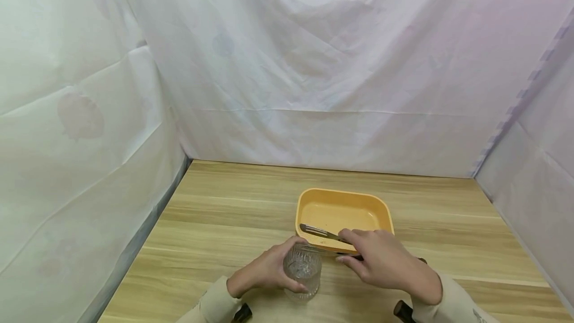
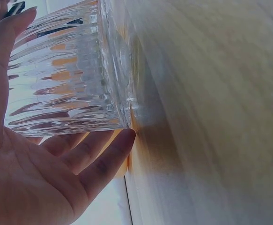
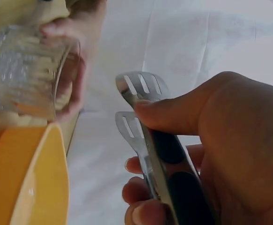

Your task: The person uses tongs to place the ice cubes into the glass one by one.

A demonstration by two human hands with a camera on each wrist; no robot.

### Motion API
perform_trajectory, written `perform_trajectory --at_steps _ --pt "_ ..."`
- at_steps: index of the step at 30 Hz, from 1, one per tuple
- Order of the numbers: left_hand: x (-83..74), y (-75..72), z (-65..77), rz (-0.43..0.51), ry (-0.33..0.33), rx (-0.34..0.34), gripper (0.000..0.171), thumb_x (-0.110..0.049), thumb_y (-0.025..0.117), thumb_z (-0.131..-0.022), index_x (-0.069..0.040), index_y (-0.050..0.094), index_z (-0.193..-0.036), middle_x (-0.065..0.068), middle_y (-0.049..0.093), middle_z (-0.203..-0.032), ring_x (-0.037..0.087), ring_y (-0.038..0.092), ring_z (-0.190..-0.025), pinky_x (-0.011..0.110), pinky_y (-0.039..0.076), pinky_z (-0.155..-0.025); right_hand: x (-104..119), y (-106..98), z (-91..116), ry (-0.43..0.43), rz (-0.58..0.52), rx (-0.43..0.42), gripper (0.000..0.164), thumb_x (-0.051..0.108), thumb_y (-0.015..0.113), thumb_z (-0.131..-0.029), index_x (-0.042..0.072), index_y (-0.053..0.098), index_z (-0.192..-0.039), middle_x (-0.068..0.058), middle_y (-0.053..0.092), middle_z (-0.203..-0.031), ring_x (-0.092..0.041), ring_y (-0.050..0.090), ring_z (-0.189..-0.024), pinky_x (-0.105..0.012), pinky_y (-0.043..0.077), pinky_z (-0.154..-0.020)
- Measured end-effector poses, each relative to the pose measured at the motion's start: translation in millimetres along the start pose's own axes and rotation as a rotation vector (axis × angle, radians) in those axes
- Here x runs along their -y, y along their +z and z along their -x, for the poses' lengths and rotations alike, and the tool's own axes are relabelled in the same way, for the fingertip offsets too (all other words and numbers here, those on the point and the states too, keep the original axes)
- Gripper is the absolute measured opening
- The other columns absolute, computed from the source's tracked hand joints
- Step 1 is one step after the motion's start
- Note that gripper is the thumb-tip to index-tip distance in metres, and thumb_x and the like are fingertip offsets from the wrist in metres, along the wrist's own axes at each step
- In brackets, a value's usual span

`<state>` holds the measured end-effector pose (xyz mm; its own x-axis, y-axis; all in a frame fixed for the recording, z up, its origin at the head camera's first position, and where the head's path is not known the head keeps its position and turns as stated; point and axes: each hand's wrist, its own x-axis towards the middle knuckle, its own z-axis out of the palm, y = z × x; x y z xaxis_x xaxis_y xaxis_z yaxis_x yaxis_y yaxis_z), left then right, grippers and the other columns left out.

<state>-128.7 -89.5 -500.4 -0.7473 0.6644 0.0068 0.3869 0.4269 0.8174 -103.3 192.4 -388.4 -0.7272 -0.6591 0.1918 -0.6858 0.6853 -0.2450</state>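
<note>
A clear ribbed drinking glass (image 1: pixel 304 275) stands upright at the table's front, left of the right hand. My left hand (image 1: pixel 268 267) holds it round its side, thumb and fingers on opposite sides, as the left wrist view (image 2: pixel 66 79) also shows. In my right hand (image 1: pixel 389 262) are metal tongs (image 3: pixel 148 140) with slotted ends and dark grip pads, held between thumb and fingers. The tongs' two arms are apart, their slotted tips pointing left toward the space above the glass. Behind the tongs sits a yellow rectangular container (image 1: pixel 343 193), partly covered by the right hand.
The wood-grain table (image 1: pixel 233 203) is bordered by a white cloth (image 1: pixel 314 88) at the back and sides. Dark wrist camera parts (image 1: pixel 403 310) show by the sleeves.
</note>
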Motion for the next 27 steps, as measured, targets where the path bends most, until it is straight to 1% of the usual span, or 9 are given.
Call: perform_trajectory --at_steps 2,5,7,10,14,17,21,24,27 --pt "0.7 0.4 0.3 -0.004 -0.001 -0.006 0.091 -0.043 0.091 -0.065 -0.035 0.038 -0.139 -0.007 0.059 -0.127 0.01 0.057 -0.114 0.03 0.049 -0.093 -4.9 -2.9 0.0 0.028 0.009 0.015 0.031 0.039 0.067 -0.093 0.017 0.062 -0.115 0.011 0.064 -0.083 0.007 0.041 -0.055 -0.019 0.038 -0.049" --pt "1.2 0.9 0.6 -0.012 0.003 -0.014 0.093 -0.044 0.092 -0.065 -0.033 0.038 -0.14 -0.004 0.06 -0.126 0.012 0.058 -0.113 0.031 0.05 -0.091 -13.7 -8.3 -0.2 0.082 0.045 0.029 0.037 0.041 0.067 -0.093 0.015 0.063 -0.12 0.003 0.068 -0.091 0.005 0.042 -0.054 -0.021 0.039 -0.049" --pt "1.0 1.1 0.7 -0.013 0.007 -0.017 0.092 -0.043 0.092 -0.065 -0.033 0.038 -0.14 -0.005 0.06 -0.127 0.012 0.058 -0.114 0.031 0.05 -0.091 -20.7 -10.8 0.1 0.126 0.086 0.031 0.04 0.041 0.069 -0.091 0.015 0.063 -0.121 0.002 0.066 -0.091 0.003 0.04 -0.052 -0.022 0.037 -0.048" --pt "0.5 1.2 0.5 -0.002 0.018 -0.013 0.09 -0.042 0.091 -0.066 -0.032 0.039 -0.139 -0.005 0.059 -0.128 0.013 0.057 -0.115 0.031 0.05 -0.092 -32.6 -11.3 1.9 0.176 0.184 0.031 0.043 0.041 0.073 -0.087 0.016 0.064 -0.122 0.003 0.062 -0.086 0.001 0.035 -0.048 -0.022 0.031 -0.045" --pt "-0.5 0.7 1.2 -0.003 0.005 -0.005 0.09 -0.044 0.091 -0.067 -0.033 0.038 -0.139 -0.006 0.058 -0.128 0.012 0.057 -0.115 0.031 0.05 -0.091 -49.4 -8.5 4.4 0.215 0.274 0.051 0.043 0.037 0.08 -0.082 0.015 0.066 -0.117 0.004 0.054 -0.078 -0.003 0.034 -0.047 -0.023 0.027 -0.043" --pt "-0.8 0.5 1.4 0.0 0.006 -0.005 0.09 -0.044 0.091 -0.067 -0.032 0.038 -0.139 -0.006 0.058 -0.128 0.012 0.057 -0.115 0.031 0.05 -0.091 -59.4 -7.0 4.6 0.265 0.283 0.112 0.045 0.032 0.083 -0.078 0.014 0.067 -0.116 0.003 0.054 -0.078 -0.006 0.04 -0.05 -0.025 0.031 -0.044" --pt "-0.5 0.7 0.9 0.004 0.015 -0.004 0.089 -0.043 0.091 -0.067 -0.031 0.039 -0.139 -0.005 0.059 -0.128 0.012 0.057 -0.116 0.031 0.05 -0.091 -68.1 -5.1 3.3 0.321 0.255 0.211 0.041 0.027 0.085 -0.076 0.016 0.07 -0.114 0.001 0.064 -0.085 -0.011 0.05 -0.059 -0.03 0.036 -0.046" --pt "-0.5 0.7 0.8 0.004 0.003 0.002 0.09 -0.043 0.091 -0.067 -0.032 0.038 -0.139 -0.006 0.058 -0.128 0.012 0.056 -0.116 0.03 0.05 -0.091 -71.6 -3.7 0.8 0.322 0.223 0.265 0.035 0.021 0.086 -0.074 0.017 0.073 -0.107 -0.001 0.069 -0.089 -0.014 0.056 -0.064 -0.032 0.04 -0.048" --pt "-0.6 0.4 0.4 -0.004 -0.005 -0.004 0.09 -0.043 0.091 -0.066 -0.033 0.038 -0.138 -0.006 0.059 -0.127 0.012 0.057 -0.115 0.03 0.05 -0.09 -72.8 -2.5 -4.1 0.322 0.187 0.315 0.035 0.017 0.087 -0.072 0.016 0.074 -0.105 -0.003 0.072 -0.093 -0.017 0.06 -0.069 -0.034 0.044 -0.051"
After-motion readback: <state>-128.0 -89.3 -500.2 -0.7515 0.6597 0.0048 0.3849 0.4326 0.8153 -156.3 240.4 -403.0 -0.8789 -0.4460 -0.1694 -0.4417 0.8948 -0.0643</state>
